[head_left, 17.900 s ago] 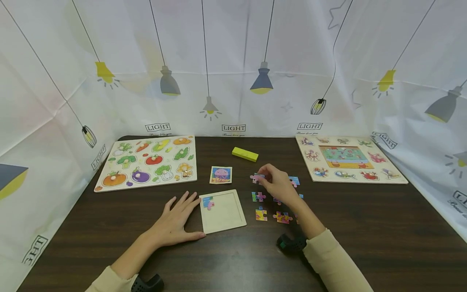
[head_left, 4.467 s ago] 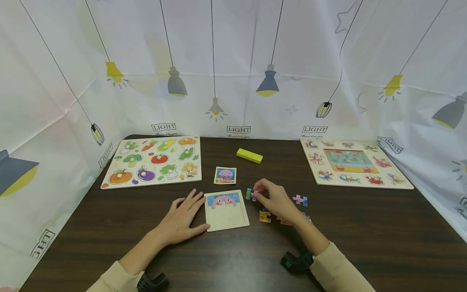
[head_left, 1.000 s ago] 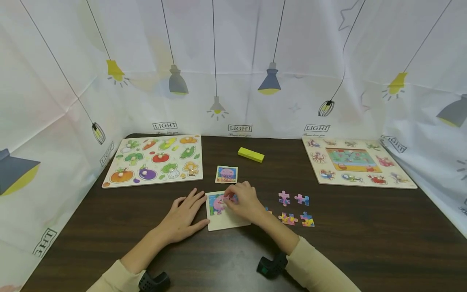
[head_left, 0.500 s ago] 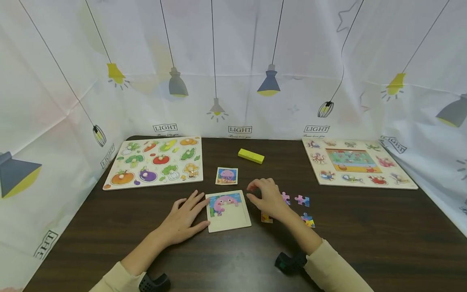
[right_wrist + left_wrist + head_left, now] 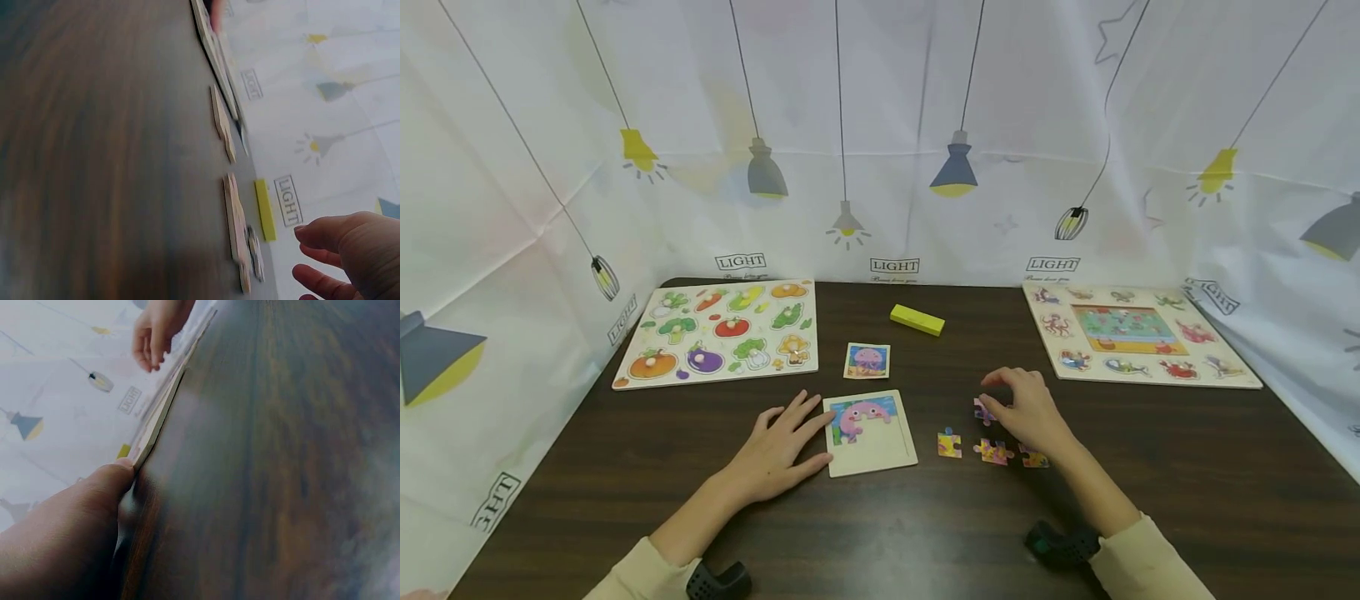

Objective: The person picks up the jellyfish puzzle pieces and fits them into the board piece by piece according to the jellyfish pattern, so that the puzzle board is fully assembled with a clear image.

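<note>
In the head view a square wooden puzzle tray (image 5: 876, 454) lies at the middle of the table. Joined jigsaw pieces (image 5: 859, 412) fill its top and part of its left side, showing a pink octopus-like figure. My left hand (image 5: 775, 450) rests along the tray's left edge, fingers spread, fingertips on its rim. Over the loose pieces to the right hovers my right hand (image 5: 1030, 408), its thumb and forefinger apart. Just by the thumb is a purple piece (image 5: 983, 411). Nearer me lie a yellow piece (image 5: 950, 444), a pink-and-yellow piece (image 5: 994, 452) and a partly covered one (image 5: 1033, 458).
Behind the tray lies a small picture card (image 5: 867, 361), with a yellow block (image 5: 917, 320) farther back. A vegetable puzzle board (image 5: 715, 333) stands back left, a sea-animal board (image 5: 1138, 333) back right. A printed curtain (image 5: 880, 108) encloses the dark table (image 5: 880, 533).
Over the earlier frames, the tray's top row and a left piece were filled in. In the last second my right hand left the tray and moved right over the loose pieces. The left stayed.
</note>
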The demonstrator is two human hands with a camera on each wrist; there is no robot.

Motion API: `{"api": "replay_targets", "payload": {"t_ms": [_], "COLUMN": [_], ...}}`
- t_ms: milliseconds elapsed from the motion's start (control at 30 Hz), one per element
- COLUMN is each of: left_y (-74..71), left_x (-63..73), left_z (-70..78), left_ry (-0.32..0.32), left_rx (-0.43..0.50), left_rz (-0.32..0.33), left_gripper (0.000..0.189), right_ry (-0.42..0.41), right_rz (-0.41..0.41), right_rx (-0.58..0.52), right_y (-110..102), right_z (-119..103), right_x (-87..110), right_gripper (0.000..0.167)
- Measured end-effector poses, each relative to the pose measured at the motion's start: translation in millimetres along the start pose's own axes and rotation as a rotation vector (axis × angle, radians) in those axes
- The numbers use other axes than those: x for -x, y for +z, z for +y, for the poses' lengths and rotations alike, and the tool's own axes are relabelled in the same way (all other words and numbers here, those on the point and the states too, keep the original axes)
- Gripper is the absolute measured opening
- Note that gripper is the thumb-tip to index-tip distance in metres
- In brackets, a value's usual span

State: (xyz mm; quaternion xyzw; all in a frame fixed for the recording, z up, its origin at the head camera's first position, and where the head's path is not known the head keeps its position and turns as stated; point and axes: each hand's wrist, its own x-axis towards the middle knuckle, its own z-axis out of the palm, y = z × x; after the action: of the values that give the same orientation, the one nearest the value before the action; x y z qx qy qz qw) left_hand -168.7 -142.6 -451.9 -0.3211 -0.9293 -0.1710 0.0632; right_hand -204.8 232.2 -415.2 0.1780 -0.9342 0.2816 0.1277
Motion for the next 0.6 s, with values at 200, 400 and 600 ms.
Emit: {"api": "replay_targets", "payload": {"t_ms": [200,400,600], "left_y": [1.4,2.9,1.6], "left_x": [0.1,-1.0,-0.2], "left_z": [-0.4,-0.7,0.4], "left_ry": [-0.007,-0.001,0.0], "left_rx": [0.001,-0.006,-0.019], "left_rz": [-0.002,0.008,0.017], "left_gripper": [0.064,0.065,0.065], "right_ry": [0.014,0.045,0.036], "right_rz": [0.008,-0.011,-0.064], "right_rx": [0.021,0.079,0.126], "right_y": [-10.0,-8.3,-0.7], "right_z": [11.9,22.4,23.7], "right_x": [9.2,15.6,18.3], "right_gripper": [0.022,0.026,0.037]}}
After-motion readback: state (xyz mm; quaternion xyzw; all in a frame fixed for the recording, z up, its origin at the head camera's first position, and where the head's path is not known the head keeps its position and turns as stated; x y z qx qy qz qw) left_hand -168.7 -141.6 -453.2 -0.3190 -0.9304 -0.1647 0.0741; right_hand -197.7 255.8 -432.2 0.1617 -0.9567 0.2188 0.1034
